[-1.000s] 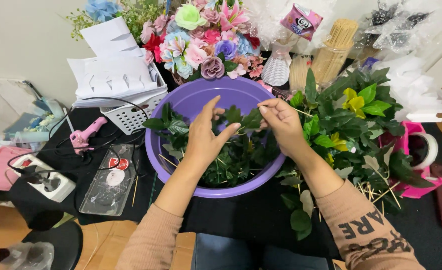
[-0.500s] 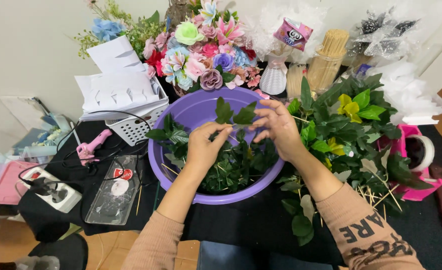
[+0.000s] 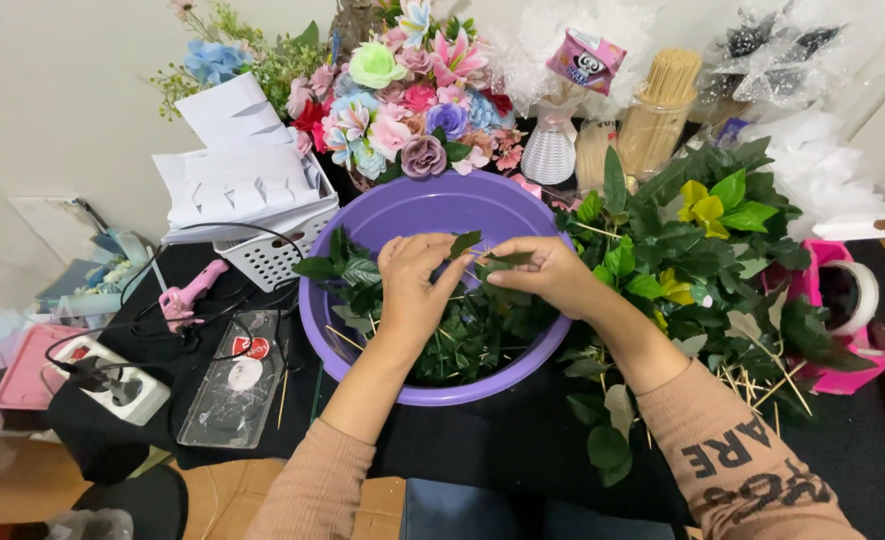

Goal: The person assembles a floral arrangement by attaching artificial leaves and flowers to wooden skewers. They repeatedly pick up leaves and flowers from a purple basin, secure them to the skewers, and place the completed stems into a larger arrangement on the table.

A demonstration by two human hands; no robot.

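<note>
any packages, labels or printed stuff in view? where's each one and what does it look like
Small pink carton: top centre, atop the white vase; boxy, pink with a cartoon face.
Clear plastic packet: on the black table left of the purple basin; flat, with a red and white label.
Sleeve print: dark letters on the tan right sleeve.

Both hands sit inside a purple basin [image 3: 402, 215] packed with leaves. A white basket [image 3: 277, 255] crowds its left side, piled foliage [image 3: 702, 250] its right; the near rim stays open

Basin [image 3: 432, 215] mid-table holding leaves [image 3: 462, 340], bouquet [image 3: 402, 100] behind it, basket [image 3: 272, 255] left, foliage [image 3: 712, 250] right
</note>
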